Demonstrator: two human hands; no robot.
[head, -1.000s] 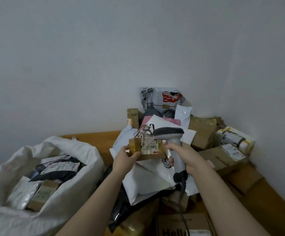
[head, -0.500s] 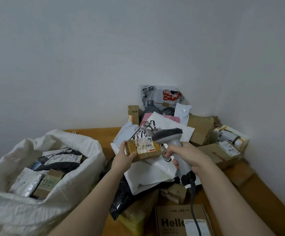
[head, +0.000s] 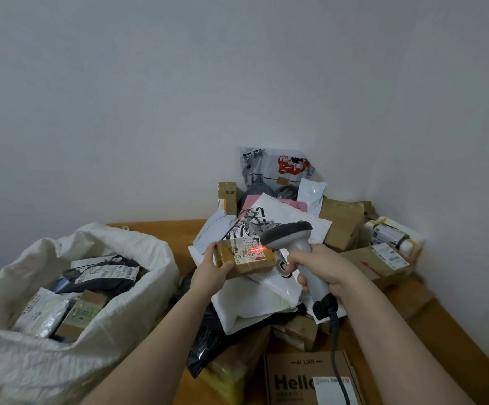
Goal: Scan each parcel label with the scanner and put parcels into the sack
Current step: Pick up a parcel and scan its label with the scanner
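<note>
Scanning now: left hand (head: pixel 210 271) grips small brown parcel (head: pixel 244 257) above the pile, label (head: pixel 247 250) tilted toward scanner (head: pixel 295 249) so red beam lands on it; right hand (head: pixel 322 270) clenches the scanner handle. Sack (head: pixel 97 325) waits open at left.

At the centre of the frame my left grip (head: pixel 211 270) pinches a small brown parcel (head: pixel 255 268) by its left end, its white label (head: pixel 246 249) facing up. My right grip (head: pixel 325 267) curls round the handle of the grey scanner (head: pixel 288 233), its head just right of the label; a red line (head: pixel 256 250) glows across the barcode. The cable (head: pixel 336 340) drops toward the lower edge. At lower left stands the open white sack (head: pixel 149 252) with parcels inside; a heap of parcels (head: pixel 342 223) covers the counter (head: pixel 155 229) at centre right.
</note>
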